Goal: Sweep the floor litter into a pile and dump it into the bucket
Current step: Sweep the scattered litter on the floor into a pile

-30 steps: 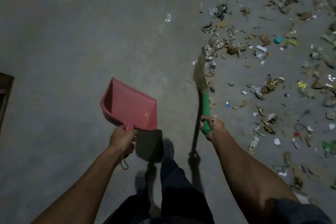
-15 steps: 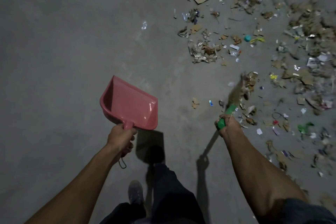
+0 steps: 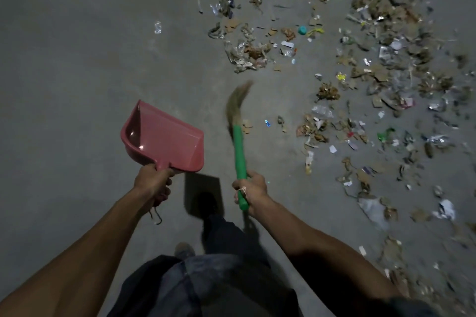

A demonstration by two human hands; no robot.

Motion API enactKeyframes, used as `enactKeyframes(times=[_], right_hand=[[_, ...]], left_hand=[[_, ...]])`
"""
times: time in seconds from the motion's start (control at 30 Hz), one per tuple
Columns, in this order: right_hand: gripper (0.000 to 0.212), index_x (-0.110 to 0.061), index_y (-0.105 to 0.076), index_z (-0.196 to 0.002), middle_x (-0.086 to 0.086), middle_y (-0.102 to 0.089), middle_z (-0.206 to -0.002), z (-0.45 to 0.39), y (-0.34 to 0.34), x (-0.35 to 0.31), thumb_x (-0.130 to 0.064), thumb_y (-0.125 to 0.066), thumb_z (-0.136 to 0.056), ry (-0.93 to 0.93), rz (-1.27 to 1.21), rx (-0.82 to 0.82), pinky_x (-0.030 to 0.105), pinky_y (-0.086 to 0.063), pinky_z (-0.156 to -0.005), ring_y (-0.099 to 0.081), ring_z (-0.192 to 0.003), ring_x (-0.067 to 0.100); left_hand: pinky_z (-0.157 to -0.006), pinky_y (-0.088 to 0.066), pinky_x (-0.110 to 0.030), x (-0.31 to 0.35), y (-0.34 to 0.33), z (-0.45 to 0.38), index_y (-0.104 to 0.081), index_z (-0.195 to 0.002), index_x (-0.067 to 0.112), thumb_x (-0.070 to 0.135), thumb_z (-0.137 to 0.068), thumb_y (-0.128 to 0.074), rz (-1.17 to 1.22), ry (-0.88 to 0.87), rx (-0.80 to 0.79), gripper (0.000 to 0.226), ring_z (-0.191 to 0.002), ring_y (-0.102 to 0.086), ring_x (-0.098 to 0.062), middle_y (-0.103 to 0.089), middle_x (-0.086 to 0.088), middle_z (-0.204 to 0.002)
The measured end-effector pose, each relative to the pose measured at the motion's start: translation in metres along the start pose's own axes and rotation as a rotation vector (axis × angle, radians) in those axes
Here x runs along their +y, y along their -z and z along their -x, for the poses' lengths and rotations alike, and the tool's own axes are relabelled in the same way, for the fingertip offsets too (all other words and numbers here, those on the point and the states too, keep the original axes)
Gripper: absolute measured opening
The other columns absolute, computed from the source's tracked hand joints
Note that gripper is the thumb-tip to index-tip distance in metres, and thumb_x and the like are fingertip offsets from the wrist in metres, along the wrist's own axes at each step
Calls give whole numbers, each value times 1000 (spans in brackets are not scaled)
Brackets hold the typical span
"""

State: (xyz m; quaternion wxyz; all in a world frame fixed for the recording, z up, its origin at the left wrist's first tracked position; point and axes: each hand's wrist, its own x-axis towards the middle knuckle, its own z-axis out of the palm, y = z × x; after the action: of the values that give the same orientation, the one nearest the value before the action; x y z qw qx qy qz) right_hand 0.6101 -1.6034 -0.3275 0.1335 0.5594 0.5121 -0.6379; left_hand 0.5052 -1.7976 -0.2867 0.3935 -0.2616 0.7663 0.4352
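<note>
Concrete floor (image 3: 77, 59), no writing legible; left grip (image 3: 154, 182) clasps dustpan (image 3: 164, 139), right grip (image 3: 251, 190) broom (image 3: 238, 146).

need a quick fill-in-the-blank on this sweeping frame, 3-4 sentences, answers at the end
1. The left hand holds a pink ____ by its handle.
2. The right hand grips the broom by its ____-coloured handle.
3. The pan of the dustpan has ____ litter in it.
4. Most of the litter lies on the person's ____ side.

Answers: dustpan; green; no; right
</note>
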Motion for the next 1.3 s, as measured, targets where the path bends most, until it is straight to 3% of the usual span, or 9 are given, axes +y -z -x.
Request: enactKeyframes(times=[0.1, 0.23, 0.47, 0.63, 0.77, 0.97, 1.13, 1.3], right_hand=[[22, -2, -53, -69, 10, -45, -53, -12, 14, 4, 17, -58, -77, -73, -26, 13, 20, -37, -35, -41, -31, 17], [22, 5, -50, -64, 13, -46, -61, -39, 57, -1, 21, -56, -79, -175, -228, 200, 16, -35, -29, -39, -22, 15], [27, -5, -46, -72, 11, -44, -65, -79, 151, -20, 20, -54, -80, -159, -438, 468, 16, -36, -29, -39, -21, 13], [30, -5, -45, -66, 9, -43, -60, -57, 138, -8, 22, -54, -75, -4, -550, 457, 16, -34, -33, -38, -29, 14], [24, -2, -49, -68, 7, -43, -44, -4, 95, 27, 19, -56, -75, 36, -416, 349, 17, -33, -33, -38, -26, 14], [16, 4, -54, -81, 11, -43, -56, 56, 68, 94, 20, -56, -78, -49, -234, 121, 18, -36, -32, -40, -28, 16], [15, 9, -53, -66, 14, -48, -57, 64, 97, 143, 20, -58, -74, -242, -238, 236, 19, -41, -33, -43, -32, 21], [26, 5, -51, -56, 14, -48, -49, 62, 143, 161, 14, -58, -80, -210, -242, 426, 18, -38, -32, -41, -30, 21]], left_hand=[[-32, -25, -17, 4, -11, 2, -51, -83, 5, 6, -90, -55, -26, -11, -24, 8, -44, -37, -18, -48, -12, -71], [-31, -26, -17, 8, -22, 1, -52, -81, 7, 5, -91, -55, -50, -22, -50, 10, -45, -37, -18, -48, -12, -73], [-33, -26, -18, 8, -34, 4, -52, -84, 6, 5, -91, -54, -93, -79, -85, 7, -44, -38, -18, -48, -12, -72], [-33, -24, -16, -1, -36, 14, -51, -84, 5, 7, -90, -56, -109, -119, -126, 8, -44, -36, -19, -46, -12, -71], [-33, -24, -16, -15, -33, 27, -50, -80, 6, 9, -89, -59, -136, -138, -149, 13, -44, -36, -18, -46, -12, -71], [-33, -22, -15, -49, -26, 46, -50, -78, 6, 6, -89, -59, -160, -141, -176, 14, -45, -34, -17, -44, -12, -71], [-33, -24, -16, -82, -21, 58, -51, -82, 4, 6, -90, -57, -206, -142, -190, 11, -45, -35, -17, -45, -12, -71], [-32, -24, -16, -108, -24, 68, -51, -81, 4, 9, -90, -60, -254, -146, -213, 13, -43, -34, -17, -45, -12, -70]])
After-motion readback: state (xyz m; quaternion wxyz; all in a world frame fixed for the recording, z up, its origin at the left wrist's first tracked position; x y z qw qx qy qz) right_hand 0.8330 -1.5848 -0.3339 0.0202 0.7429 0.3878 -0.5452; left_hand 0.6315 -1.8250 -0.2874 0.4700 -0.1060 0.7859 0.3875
